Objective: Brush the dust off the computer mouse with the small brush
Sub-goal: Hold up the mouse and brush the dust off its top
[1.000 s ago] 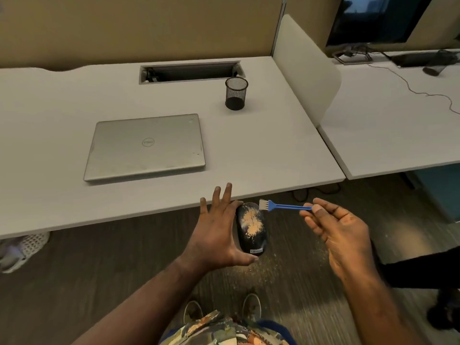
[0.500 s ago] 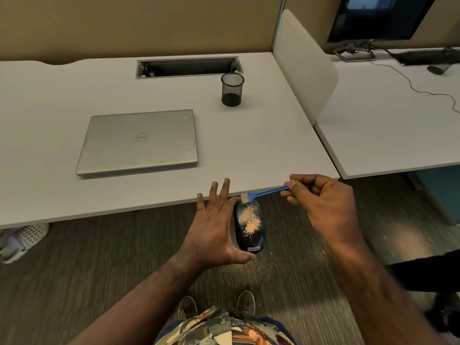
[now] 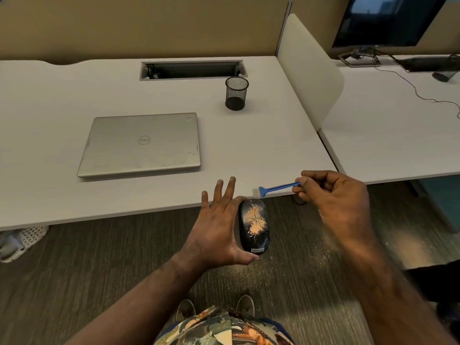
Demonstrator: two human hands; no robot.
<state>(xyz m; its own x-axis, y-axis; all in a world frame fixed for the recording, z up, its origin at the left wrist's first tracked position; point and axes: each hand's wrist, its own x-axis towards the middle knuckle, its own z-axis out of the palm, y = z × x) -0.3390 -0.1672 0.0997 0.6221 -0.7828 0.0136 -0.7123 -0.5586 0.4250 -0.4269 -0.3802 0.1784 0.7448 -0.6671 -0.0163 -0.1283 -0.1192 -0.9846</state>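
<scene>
Since half a second ago our right hand (image 3: 333,202) has drawn the small brush (image 3: 276,188) up and off to the right, so its white bristles now hang clear of the computer mouse (image 3: 253,226), just beyond its front end, where before they sat at its nose. Our left hand (image 3: 216,227) and the mouse look unmoved.

Working down from the biggest things: the white tabletop (image 3: 249,150) fills the upper view and carries a closed silver laptop (image 3: 142,144) and, well apart from it, a black mesh pen cup (image 3: 236,93). Below its near edge lies dark carpet (image 3: 87,257), speckled with pale grit to the right of the mouse.

We hold the mouse out over that carpet, just short of the tabletop edge. Our left palm cups its left side, the thumb hooked under its rear end near the logo; the other fingers (image 3: 225,192) are spread and straight, not wrapped over the top. An orange-tan patch of dust covers the middle of its back.

We judge the mouse light, rigid and rather slick-shelled, so a side-and-underneath hold suits it and leaves the dusty top open. The brush looks very light, with a thin stiff blue handle and soft short bristles. Our right fingers (image 3: 305,181) are pinched together on the far end of that handle, which gives reach but little pressure. Most of the dust seems left to clear.
</scene>
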